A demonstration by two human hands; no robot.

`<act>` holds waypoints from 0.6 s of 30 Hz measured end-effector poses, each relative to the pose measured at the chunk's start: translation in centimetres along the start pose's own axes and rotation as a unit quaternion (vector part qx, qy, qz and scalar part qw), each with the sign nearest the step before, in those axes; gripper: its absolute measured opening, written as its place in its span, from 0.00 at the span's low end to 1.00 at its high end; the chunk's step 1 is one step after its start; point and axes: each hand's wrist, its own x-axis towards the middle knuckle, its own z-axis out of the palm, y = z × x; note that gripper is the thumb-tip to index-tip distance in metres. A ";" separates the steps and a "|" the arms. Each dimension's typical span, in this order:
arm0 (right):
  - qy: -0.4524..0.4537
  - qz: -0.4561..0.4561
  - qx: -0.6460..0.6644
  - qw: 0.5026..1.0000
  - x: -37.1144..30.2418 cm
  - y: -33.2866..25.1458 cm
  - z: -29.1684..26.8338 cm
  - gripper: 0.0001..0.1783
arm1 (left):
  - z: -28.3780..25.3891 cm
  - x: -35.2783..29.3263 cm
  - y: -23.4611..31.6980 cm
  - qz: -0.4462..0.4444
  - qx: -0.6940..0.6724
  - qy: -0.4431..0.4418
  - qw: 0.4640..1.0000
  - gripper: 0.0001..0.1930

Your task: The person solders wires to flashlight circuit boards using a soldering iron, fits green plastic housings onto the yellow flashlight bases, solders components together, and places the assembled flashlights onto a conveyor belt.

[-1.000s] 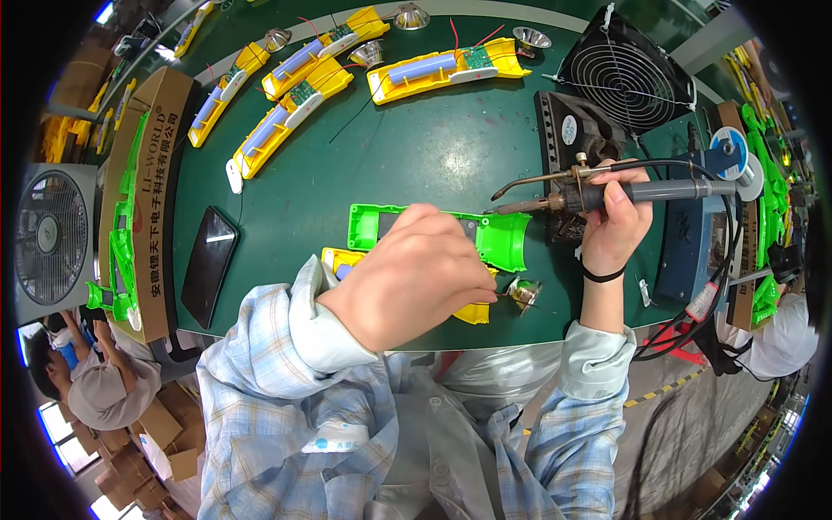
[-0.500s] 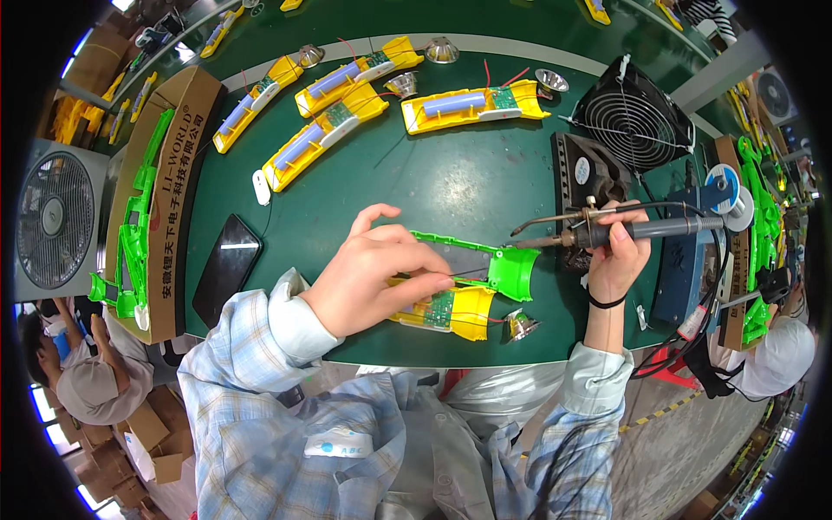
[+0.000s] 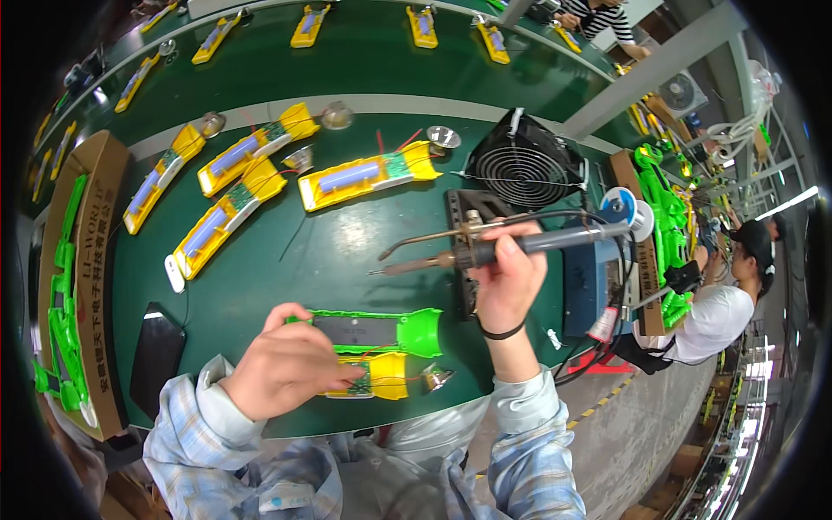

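Observation:
My right hand (image 3: 511,277) grips a soldering iron (image 3: 555,240) with a thin metal tube along its side. Its tip points left, over the bench and beyond the green half-shell (image 3: 423,333), apart from it. That shell carries a dark grey panel (image 3: 354,331) and lies at the near side of the bench. Against its near side is a yellow half-shell (image 3: 390,377) with a small circuit board, red wires and a silver reflector cup (image 3: 437,376). My left hand (image 3: 286,368) is closed, fingertips pressed together over the circuit board; what they pinch is hidden.
Several yellow half-shells (image 3: 368,178) with blue cylindrical cells lie farther back. A black fan (image 3: 524,165) stands behind the iron's stand. Right are a blue box (image 3: 585,282) and a solder spool (image 3: 640,219). Left are a phone (image 3: 158,351) and a carton (image 3: 97,329) of green shells.
The view has swung right. The iron's tip has come away from the green shell's edge. My left hand has moved from the green shell to the yellow shell's circuit board.

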 end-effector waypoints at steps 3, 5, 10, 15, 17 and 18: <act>-0.007 0.030 -0.008 1.000 0.4 -1.3 0.4 0.10 | 0.1 0.7 0.8 -0.014 0.021 -0.019 1.000 0.06; 0.004 0.018 -0.006 1.000 0.9 -2.1 1.3 0.12 | 0.6 1.0 0.9 -0.043 0.009 -0.002 0.999 0.05; -0.033 0.022 0.045 0.998 1.2 0.6 1.3 0.06 | 0.5 1.3 0.2 -0.013 0.014 0.000 1.000 0.02; -0.079 0.034 -0.043 0.995 1.6 3.5 -0.4 0.08 | 1.2 1.3 0.9 -0.028 0.040 -0.002 0.999 0.06; -0.076 0.082 -0.009 0.994 1.2 2.4 -0.1 0.08 | 0.9 1.5 0.8 -0.020 0.030 -0.004 0.999 0.05; -0.088 0.041 -0.016 0.995 1.0 2.3 -0.1 0.08 | 0.8 1.5 0.6 -0.020 0.025 -0.002 0.999 0.05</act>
